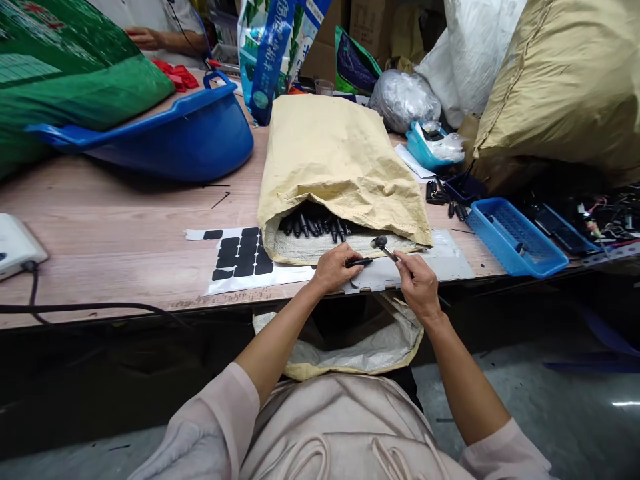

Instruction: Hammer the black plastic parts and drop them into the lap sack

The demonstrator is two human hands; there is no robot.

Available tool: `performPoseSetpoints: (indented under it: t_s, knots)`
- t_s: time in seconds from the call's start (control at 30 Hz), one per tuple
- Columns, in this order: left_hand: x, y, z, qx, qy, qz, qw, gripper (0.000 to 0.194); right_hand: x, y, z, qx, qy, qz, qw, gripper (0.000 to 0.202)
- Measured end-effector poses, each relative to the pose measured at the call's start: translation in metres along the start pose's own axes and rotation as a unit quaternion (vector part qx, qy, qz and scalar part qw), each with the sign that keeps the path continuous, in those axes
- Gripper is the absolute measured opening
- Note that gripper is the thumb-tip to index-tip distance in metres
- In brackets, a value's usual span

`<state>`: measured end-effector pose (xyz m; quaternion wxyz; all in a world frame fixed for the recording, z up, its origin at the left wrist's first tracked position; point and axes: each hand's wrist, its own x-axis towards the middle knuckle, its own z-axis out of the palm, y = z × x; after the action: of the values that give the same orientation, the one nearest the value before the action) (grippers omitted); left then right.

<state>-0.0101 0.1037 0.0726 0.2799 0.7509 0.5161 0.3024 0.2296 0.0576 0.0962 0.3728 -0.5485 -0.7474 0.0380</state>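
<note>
My left hand (334,268) is closed on a slim black pen-like piece (361,262) at the table's front edge. In the fingers of my right hand (419,287) is a small tool with a metal shaft and a dark rounded head (380,242); its exact kind is unclear. The head is just above the lip of a tan woven sack (330,147) lying on the table. Several black pen-like pieces (313,225) show in the sack's mouth. Under it lies a white sheet with black rounded-square stickers (245,257). Below the table edge, a second sack (350,360) gapes open by my lap.
A blue basin (190,143) and a green bag (75,80) stand at the left. To the right are a blue basket (517,240), loose black parts (437,193) and a large tan sack (570,93). A power cable (100,308) crosses the left edge. Another person's arm (170,41) is at the back.
</note>
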Motion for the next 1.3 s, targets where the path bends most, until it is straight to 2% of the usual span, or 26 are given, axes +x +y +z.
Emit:
performPoseSetpoints:
  t_s: [0.13, 0.23, 0.37, 0.53, 0.63, 0.77, 0.87, 0.97, 1.13, 1.23, 1.3]
  knots:
    - [0.0, 0.001, 0.001, 0.007, -0.002, -0.007, 1.0, 0.024, -0.015, -0.011, 0.002, -0.032, -0.022, 0.019, 0.999, 0.035]
    - [0.001, 0.002, 0.001, 0.012, -0.005, -0.013, 1.0, 0.025, -0.015, -0.014, -0.001, -0.042, -0.018, 0.031, 0.998, 0.035]
    - [0.002, 0.002, 0.001, 0.008, -0.003, -0.01, 1.0, 0.021, -0.011, -0.023, -0.005, -0.011, -0.021, 0.01, 1.0, 0.037]
    - [0.002, 0.006, -0.002, 0.008, -0.019, -0.012, 1.0, 0.017, -0.014, -0.027, 0.001, -0.045, -0.055, -0.009, 0.997, 0.035]
    - [0.002, 0.007, -0.003, 0.011, -0.018, -0.016, 1.0, 0.02, -0.004, -0.014, 0.003, -0.065, -0.036, -0.012, 0.997, 0.034]
    - [0.001, 0.008, -0.001, 0.029, -0.007, -0.012, 0.999, 0.022, 0.027, 0.026, 0.001, -0.102, -0.007, -0.03, 0.994, 0.029]
    - [0.001, 0.006, 0.0, 0.035, -0.009, -0.002, 0.999, 0.02, 0.046, 0.062, 0.002, -0.117, -0.036, -0.051, 0.991, 0.026]
    - [0.002, 0.003, 0.001, 0.036, -0.012, 0.007, 0.999, 0.017, 0.052, 0.086, 0.006, -0.101, -0.056, -0.065, 0.991, 0.024]
    - [0.001, 0.005, -0.005, 0.044, -0.015, 0.034, 0.998, 0.017, 0.049, 0.095, 0.012, -0.081, -0.051, -0.059, 0.994, 0.023]
    - [-0.017, 0.021, -0.008, 0.042, -0.04, 0.109, 0.992, 0.022, 0.047, 0.095, 0.013, -0.082, -0.055, -0.052, 0.994, 0.023]
    - [-0.04, 0.033, -0.004, 0.034, -0.089, 0.183, 0.978, 0.027, 0.047, 0.094, 0.013, -0.083, -0.053, -0.051, 0.994, 0.023]
